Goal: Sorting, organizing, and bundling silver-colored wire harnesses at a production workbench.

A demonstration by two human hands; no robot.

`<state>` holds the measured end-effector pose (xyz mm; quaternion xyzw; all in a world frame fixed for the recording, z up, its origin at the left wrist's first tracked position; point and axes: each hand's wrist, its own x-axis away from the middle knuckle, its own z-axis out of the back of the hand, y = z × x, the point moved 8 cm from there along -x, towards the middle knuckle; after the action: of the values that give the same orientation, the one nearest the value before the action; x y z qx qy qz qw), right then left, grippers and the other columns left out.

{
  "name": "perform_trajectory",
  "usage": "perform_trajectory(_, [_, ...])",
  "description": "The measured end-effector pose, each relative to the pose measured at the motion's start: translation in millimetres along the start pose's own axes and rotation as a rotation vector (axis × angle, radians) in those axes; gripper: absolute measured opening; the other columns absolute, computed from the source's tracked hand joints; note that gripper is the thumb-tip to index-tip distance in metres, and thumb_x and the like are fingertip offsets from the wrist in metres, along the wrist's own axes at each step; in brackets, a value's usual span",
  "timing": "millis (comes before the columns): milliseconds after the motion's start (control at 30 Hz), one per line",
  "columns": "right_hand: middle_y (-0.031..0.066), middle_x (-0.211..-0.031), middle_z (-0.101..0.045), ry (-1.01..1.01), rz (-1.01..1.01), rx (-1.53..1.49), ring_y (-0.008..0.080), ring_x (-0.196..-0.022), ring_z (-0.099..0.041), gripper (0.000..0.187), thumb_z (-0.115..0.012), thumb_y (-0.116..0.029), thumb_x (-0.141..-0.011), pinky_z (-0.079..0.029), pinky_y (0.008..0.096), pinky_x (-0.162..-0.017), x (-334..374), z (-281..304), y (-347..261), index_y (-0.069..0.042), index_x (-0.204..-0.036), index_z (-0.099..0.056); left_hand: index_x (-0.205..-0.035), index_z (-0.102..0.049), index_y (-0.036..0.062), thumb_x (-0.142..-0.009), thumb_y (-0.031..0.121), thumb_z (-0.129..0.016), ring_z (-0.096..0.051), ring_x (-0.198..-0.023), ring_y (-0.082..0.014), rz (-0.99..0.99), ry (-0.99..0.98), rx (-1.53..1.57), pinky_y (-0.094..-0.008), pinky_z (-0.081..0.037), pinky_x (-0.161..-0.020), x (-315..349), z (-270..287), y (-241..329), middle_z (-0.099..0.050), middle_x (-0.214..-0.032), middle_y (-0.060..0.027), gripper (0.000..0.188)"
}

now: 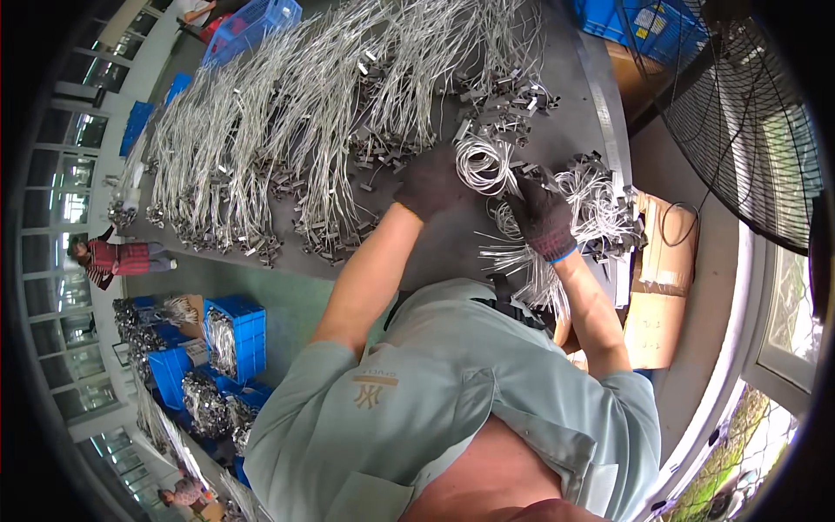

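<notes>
A neat coil of thin white cable (484, 165) is between my two hands above the dark table. My right hand (543, 217), in a dark knitted glove with a blue-edged cuff, is closed at the coil's lower right edge. At the coil's left side is my left hand (432, 181), also in a dark glove. It is blurred, and its fingers cannot be made out against the dark tabletop. Beside my right hand lies a pile of coiled white cables (591, 200) with dark connectors. Loose cable ends (513, 252) spread out below my right hand.
Long rows of silvery-white cables (304, 104) with dark connectors cover the table's far and left parts. A black fan (748, 122) stands at right, above cardboard boxes (658, 287). Blue crates (235, 339) of parts stand at lower left. Another person (122, 258) stands at far left.
</notes>
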<state>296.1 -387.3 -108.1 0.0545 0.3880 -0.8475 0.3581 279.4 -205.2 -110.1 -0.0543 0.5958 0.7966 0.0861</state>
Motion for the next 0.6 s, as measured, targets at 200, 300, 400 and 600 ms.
perform_trajectory(200, [0.0182, -0.093, -0.066, 0.060, 0.324, 0.044, 0.0382, -0.084, -0.064, 0.036, -0.074, -0.018, -0.080, -0.052, 0.0456, -0.072, -14, -4, -46, -0.008, -0.114, -0.064, -0.110, -0.066, -0.0009, -0.077, 0.026, -0.073, -0.066, -0.089, -0.0219, 0.431, 0.149, 0.062, -0.0329, -0.051, -0.074, 31, 40, 5, -0.070, -0.101, -0.0134, 0.043])
perform_trajectory(300, [0.0151, -0.076, -0.063, -0.036, 0.218, -0.010, 0.0373, -0.067, -0.062, 0.030, -0.067, -0.019, -0.083, -0.048, 0.0463, -0.057, -15, -16, -55, -0.006, -0.109, -0.059, -0.113, -0.064, -0.0016, -0.076, 0.022, -0.074, -0.063, -0.089, -0.0164, 0.294, 0.369, 0.013, -0.0319, -0.051, -0.076, 48, 54, 31, -0.069, -0.101, -0.0104, 0.045])
perform_trajectory(400, [0.0148, -0.082, -0.068, -0.048, 0.262, -0.015, 0.0367, -0.068, -0.065, 0.038, -0.073, -0.014, -0.077, -0.053, 0.0428, -0.060, -12, -28, -67, -0.008, -0.113, -0.063, -0.114, -0.062, -0.0017, -0.075, 0.015, -0.073, -0.063, -0.087, -0.0153, 0.100, 0.608, 0.011, -0.0332, -0.051, -0.079, 70, 71, 40, -0.068, -0.100, -0.0087, 0.043])
perform_trajectory(600, [0.0148, -0.100, -0.067, -0.037, 0.127, -0.411, 0.0294, -0.088, -0.065, 0.042, -0.074, -0.016, -0.076, -0.052, 0.0369, -0.080, -28, -44, -107, -0.004, -0.114, -0.062, -0.117, -0.061, -0.0016, -0.075, 0.008, -0.066, -0.058, -0.071, -0.0108, 0.147, 0.852, 0.161, -0.0289, -0.049, -0.066, 132, 103, 52, -0.066, -0.092, -0.0023, 0.044])
